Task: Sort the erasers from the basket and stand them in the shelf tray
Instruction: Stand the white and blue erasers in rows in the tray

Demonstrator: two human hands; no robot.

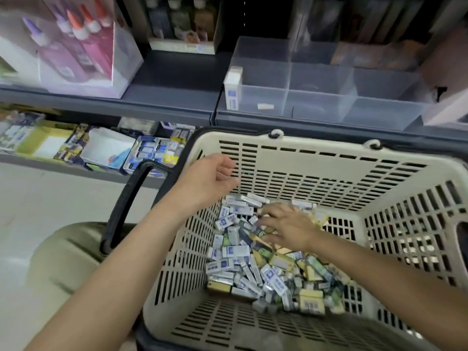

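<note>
The work is only at its beginning, I would say. The basket point(329, 148) holds a thick heap of erasers point(253, 264), white-and-blue packs mixed with yellow-and-green ones, lying in every direction on its bottom. Beyond the basket's far rim, on the shelf, is the clear shelf tray point(321, 107) with its compartments. Only one white-and-blue eraser point(232, 89) stands upright in it, in the front compartment on the side of the basket's black handle. A small white piece point(266, 106) lies flat in the same compartment (I cannot say if it is an eraser). The other compartments look to hold nothing.

The left hand point(210, 178) hangs above the basket's rim on the handle side, fingers loosely curled, and it seems to hold nothing. The right hand point(288, 225) is down inside the basket, on top of the heap near the far wall, with the fingers spread over the packs. Its fingertips are blurred, so I cannot tell whether they already pinch an eraser or only touch them.

So nearly everything is left to do: to separate the kinds, to carry them over the far rim, and to stand them in the tray one beside the other.
</note>
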